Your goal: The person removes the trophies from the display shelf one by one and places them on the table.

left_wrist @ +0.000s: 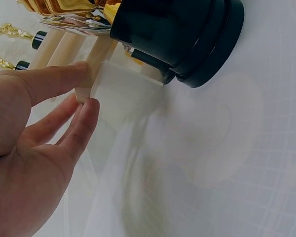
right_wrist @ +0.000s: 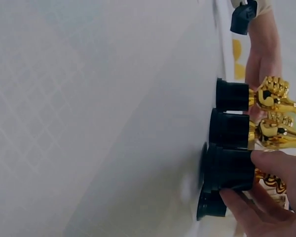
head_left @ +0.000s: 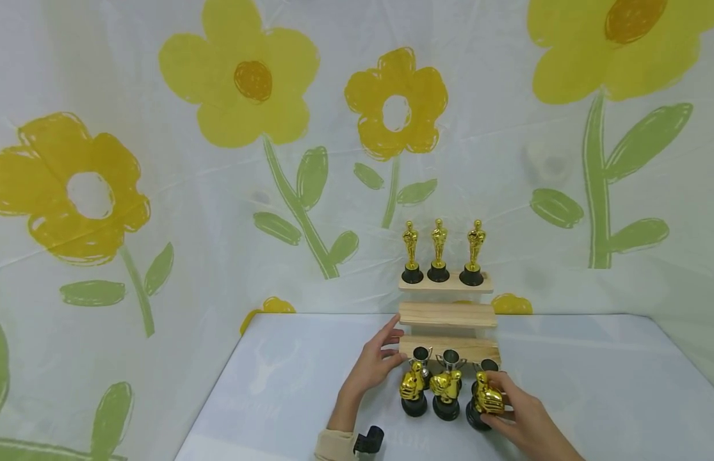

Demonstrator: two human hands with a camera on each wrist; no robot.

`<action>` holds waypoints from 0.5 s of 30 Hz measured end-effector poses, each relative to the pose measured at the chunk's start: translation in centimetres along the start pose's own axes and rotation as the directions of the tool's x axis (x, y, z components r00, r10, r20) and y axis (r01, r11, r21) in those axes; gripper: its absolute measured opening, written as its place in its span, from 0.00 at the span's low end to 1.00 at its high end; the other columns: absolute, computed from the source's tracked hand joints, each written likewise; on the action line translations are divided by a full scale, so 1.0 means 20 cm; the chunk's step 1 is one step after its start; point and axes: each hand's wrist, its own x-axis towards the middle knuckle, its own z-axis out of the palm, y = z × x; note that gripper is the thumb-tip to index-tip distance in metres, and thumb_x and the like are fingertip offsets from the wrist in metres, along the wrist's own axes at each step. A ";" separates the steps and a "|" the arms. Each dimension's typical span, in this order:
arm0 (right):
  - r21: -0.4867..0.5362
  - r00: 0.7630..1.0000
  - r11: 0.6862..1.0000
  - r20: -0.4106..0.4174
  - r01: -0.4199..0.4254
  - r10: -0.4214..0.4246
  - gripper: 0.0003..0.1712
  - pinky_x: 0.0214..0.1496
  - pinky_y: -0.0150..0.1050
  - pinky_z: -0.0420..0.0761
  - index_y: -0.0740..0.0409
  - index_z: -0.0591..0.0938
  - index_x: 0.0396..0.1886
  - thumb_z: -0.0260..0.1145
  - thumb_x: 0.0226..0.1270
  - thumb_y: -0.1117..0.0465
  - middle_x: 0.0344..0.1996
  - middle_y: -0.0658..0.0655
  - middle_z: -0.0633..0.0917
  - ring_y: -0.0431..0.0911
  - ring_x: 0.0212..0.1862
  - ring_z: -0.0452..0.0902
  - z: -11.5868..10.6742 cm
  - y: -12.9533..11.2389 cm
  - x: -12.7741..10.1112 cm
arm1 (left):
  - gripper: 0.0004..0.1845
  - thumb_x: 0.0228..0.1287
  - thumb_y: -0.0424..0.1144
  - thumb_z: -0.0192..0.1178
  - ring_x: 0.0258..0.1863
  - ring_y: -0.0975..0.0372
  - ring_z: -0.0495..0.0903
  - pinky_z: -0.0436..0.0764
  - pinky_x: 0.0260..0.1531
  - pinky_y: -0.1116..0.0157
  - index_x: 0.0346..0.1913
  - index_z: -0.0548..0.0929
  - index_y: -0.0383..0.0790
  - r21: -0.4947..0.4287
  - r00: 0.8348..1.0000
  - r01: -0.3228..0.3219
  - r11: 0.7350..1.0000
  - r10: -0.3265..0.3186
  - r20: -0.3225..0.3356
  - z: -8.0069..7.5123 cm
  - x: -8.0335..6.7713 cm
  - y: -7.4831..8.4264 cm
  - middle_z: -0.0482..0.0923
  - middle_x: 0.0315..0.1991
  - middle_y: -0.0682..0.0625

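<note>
The left hand (head_left: pixel 375 363) reaches the left end of the wooden stand (head_left: pixel 447 314), its thumb and fingers pinching the edge of the lowest tier. In front of the stand's right end, the right hand (head_left: pixel 524 413) pinches a gold thumbs-up trophy (head_left: pixel 490 399) between thumb and fingers; whether its black base touches the desk (head_left: pixel 287 378) I cannot tell. Two matching trophies (head_left: pixel 446 387) stand in front of the stand, left of that one. Silver cups (head_left: pixel 451 358) stand between these and the stand, and three gold statuettes (head_left: pixel 439 246) stand on its top tier.
</note>
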 end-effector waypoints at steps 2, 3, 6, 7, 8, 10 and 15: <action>-0.003 1.000 1.000 0.000 -0.008 0.008 0.39 0.35 0.31 0.87 0.60 0.70 0.61 0.77 0.49 0.66 0.54 0.68 0.81 0.50 0.42 0.85 0.00 0.00 0.00 | 0.40 0.63 0.27 0.63 0.60 0.40 0.75 0.80 0.56 0.47 0.76 0.57 0.41 -0.012 1.000 0.011 1.000 -0.010 0.006 0.00 0.00 0.01 0.72 0.62 0.30; -0.004 1.000 1.000 -0.002 -0.012 0.012 0.39 0.35 0.31 0.87 0.59 0.70 0.61 0.77 0.49 0.66 0.54 0.68 0.81 0.51 0.42 0.85 0.01 0.00 0.00 | 0.40 0.63 0.27 0.62 0.60 0.40 0.75 0.80 0.57 0.47 0.76 0.57 0.41 -0.012 1.000 0.014 1.000 -0.014 0.006 0.00 0.00 0.01 0.73 0.62 0.31; -0.010 1.000 1.000 -0.007 -0.016 0.015 0.39 0.35 0.32 0.87 0.60 0.70 0.60 0.78 0.48 0.67 0.54 0.68 0.80 0.54 0.43 0.85 0.01 0.00 0.00 | 0.41 0.63 0.26 0.62 0.60 0.40 0.75 0.79 0.57 0.47 0.76 0.57 0.41 -0.013 1.000 0.021 1.000 -0.021 0.005 0.00 0.00 0.01 0.73 0.62 0.31; -0.014 1.000 1.000 -0.010 -0.015 0.014 0.39 0.35 0.32 0.87 0.60 0.70 0.60 0.77 0.48 0.67 0.54 0.68 0.80 0.55 0.44 0.85 0.01 0.00 0.00 | 0.41 0.63 0.26 0.62 0.60 0.40 0.76 0.79 0.57 0.47 0.76 0.57 0.41 -0.012 1.000 0.022 1.000 -0.022 0.004 0.00 0.00 0.01 0.72 0.62 0.31; -0.018 1.000 1.000 -0.011 -0.009 0.009 0.39 0.35 0.32 0.87 0.61 0.70 0.60 0.78 0.48 0.67 0.54 0.69 0.80 0.55 0.43 0.85 0.01 0.00 0.00 | 0.41 0.63 0.27 0.62 0.60 0.40 0.76 0.79 0.57 0.47 0.76 0.57 0.41 -0.010 1.000 0.024 1.000 -0.024 0.003 0.00 0.00 0.02 0.73 0.62 0.31; -0.031 1.000 1.000 -0.015 0.004 -0.005 0.40 0.35 0.32 0.87 0.62 0.70 0.60 0.78 0.47 0.67 0.54 0.69 0.81 0.56 0.43 0.85 0.01 0.01 -0.01 | 0.41 0.63 0.26 0.63 0.59 0.40 0.76 0.80 0.56 0.47 0.76 0.57 0.41 0.001 1.000 0.019 1.000 -0.019 -0.002 0.01 0.00 0.01 0.72 0.62 0.30; -0.081 0.999 0.996 -0.028 0.035 -0.038 0.40 0.34 0.32 0.86 0.63 0.70 0.60 0.79 0.46 0.67 0.53 0.68 0.81 0.56 0.43 0.85 0.02 0.02 -0.02 | 0.43 0.62 0.28 0.64 0.60 0.44 0.76 0.81 0.56 0.50 0.77 0.57 0.48 0.023 0.999 0.032 0.999 -0.032 -0.016 0.03 0.03 -0.10 0.74 0.62 0.35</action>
